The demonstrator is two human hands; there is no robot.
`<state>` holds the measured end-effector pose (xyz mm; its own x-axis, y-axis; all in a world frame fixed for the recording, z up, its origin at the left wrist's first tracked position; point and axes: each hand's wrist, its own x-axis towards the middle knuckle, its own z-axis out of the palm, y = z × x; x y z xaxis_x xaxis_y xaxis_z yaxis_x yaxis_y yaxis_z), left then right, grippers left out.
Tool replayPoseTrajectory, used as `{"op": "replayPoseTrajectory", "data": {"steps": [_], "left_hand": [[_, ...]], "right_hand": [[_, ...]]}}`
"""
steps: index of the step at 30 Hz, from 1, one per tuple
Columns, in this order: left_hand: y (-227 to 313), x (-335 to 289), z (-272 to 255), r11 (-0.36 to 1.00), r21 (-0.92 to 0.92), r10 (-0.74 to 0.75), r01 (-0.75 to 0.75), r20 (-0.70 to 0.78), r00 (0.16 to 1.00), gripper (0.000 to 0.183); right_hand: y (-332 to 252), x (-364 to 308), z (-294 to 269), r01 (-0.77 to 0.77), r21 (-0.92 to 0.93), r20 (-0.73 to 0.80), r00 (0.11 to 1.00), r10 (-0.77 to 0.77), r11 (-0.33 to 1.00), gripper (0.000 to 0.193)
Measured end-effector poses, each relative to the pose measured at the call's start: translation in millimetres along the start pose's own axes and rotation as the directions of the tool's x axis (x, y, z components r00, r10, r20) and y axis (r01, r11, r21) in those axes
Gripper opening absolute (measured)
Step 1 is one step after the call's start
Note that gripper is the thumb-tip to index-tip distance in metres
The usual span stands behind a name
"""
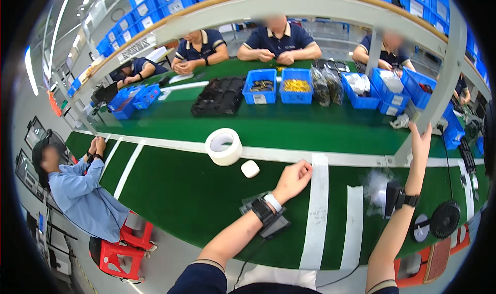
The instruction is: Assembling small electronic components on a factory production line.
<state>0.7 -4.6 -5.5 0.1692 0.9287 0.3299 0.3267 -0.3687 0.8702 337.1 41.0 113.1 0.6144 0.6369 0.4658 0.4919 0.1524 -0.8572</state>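
My left hand [293,182] is over the green tabletop with its fingers curled in. Their inner side is hidden, so whatever they may hold cannot be made out. Beside it on the right runs a long white tape strip [315,216]. A white tape roll [223,146] and a small white rounded block [250,169] lie to its left. My right hand [420,140] is raised to the white metal post [437,97] and grips it, fingers pointing up. A white coiled cable [400,122] lies just left of the post. Both wrists carry black strapped devices.
Across the green bench [181,190] stand blue bins of yellow [296,85] and dark parts [262,86], plus a black tray [218,96]. A black fan [445,219] is by my right forearm. Several people sit opposite; a person in a blue shirt [85,196] is at left. A shelf beam [310,2] crosses above.
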Motion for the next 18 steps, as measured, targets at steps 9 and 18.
{"op": "replayPoseTrajectory", "data": {"steps": [9, 18], "left_hand": [[9, 7, 2, 0.999, -0.040, 0.027, -0.027, -0.001, 1.000, 0.007], [3, 7, -1, 0.999, -0.031, 0.007, -0.007, 0.004, 1.000, 0.009]], "right_hand": [[3, 14, -13, -0.041, 0.099, 0.014, 0.999, 0.040, 0.994, 0.076], [-15, 7, -9, -0.093, 0.048, 0.061, 0.994, 0.090, 0.995, 0.073]]}}
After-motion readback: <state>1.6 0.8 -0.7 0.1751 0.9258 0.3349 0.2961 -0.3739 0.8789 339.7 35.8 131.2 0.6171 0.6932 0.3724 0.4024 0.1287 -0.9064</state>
